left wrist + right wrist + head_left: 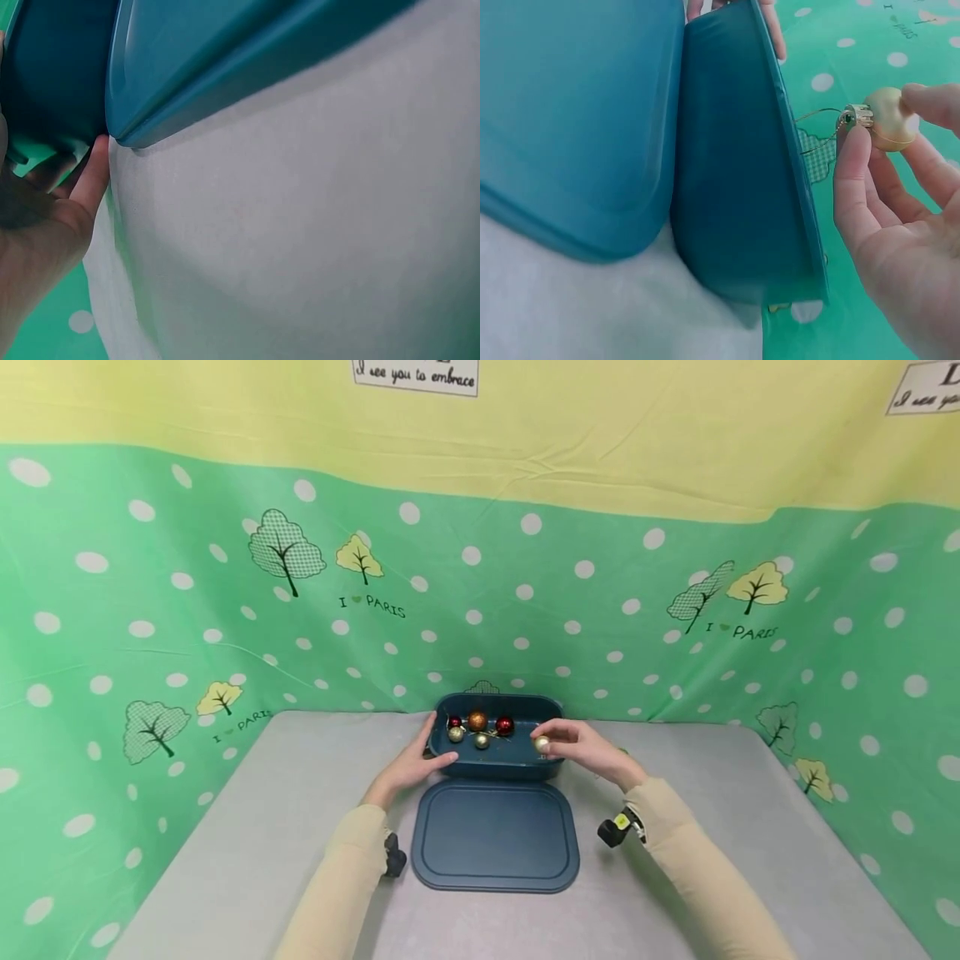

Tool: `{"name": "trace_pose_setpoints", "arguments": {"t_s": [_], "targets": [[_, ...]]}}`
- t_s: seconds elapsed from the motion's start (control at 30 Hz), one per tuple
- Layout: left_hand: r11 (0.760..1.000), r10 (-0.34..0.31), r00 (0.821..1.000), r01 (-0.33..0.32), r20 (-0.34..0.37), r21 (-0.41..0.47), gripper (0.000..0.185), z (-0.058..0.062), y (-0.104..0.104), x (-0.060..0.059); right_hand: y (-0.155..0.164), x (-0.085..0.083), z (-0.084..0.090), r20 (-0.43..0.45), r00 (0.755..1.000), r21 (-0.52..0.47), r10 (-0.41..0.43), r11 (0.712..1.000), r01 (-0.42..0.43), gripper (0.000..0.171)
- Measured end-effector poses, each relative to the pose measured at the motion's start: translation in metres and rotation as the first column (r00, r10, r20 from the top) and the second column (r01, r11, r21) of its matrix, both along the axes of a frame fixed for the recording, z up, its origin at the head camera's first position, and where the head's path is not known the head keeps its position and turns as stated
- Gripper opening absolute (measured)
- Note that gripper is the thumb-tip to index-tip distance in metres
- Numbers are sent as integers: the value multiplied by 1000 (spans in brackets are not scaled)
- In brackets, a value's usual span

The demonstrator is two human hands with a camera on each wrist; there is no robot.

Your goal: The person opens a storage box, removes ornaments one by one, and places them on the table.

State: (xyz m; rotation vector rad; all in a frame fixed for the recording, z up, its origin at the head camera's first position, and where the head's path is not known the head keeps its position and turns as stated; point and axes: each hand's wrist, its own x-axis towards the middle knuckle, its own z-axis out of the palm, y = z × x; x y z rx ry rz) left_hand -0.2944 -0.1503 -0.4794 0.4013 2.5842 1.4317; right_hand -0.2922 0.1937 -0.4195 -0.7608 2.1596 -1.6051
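A dark blue box (495, 765) stands on the grey table, holding several small ornament balls: red (505, 725), orange (477, 721), gold (482, 741). Its lid (495, 837) lies flat just in front of it. My left hand (417, 762) rests against the box's left side with the thumb along the front wall (94, 176). My right hand (581, 749) pinches a pale gold ornament ball (542, 744) (889, 118) by thumb and fingertips above the box's right rim (791, 135). A thin hanging loop trails from the ball's cap.
A green and yellow dotted cloth (150, 610) with tree prints walls the table on three sides. Bare grey tabletop (750, 827) spreads to both sides of the box and lid.
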Motion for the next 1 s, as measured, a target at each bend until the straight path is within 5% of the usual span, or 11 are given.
{"name": "trace_pose_setpoints", "arguments": {"t_s": [0.5, 0.87, 1.0], "targets": [[1000, 5, 1000, -5, -1, -14, 95, 2, 0, 1, 39, 11, -2, -37, 993, 59, -116, 991, 118, 35], [1000, 4, 1000, -4, -9, 29, 92, 9, 3, 6, 62, 16, 2, -46, 984, 29, -174, 984, 176, 40], [1000, 12, 1000, -12, -1, 26, 95, 3, 2, 2, 71, 15, 4, -35, 982, -29, -183, 983, 183, 39]]}}
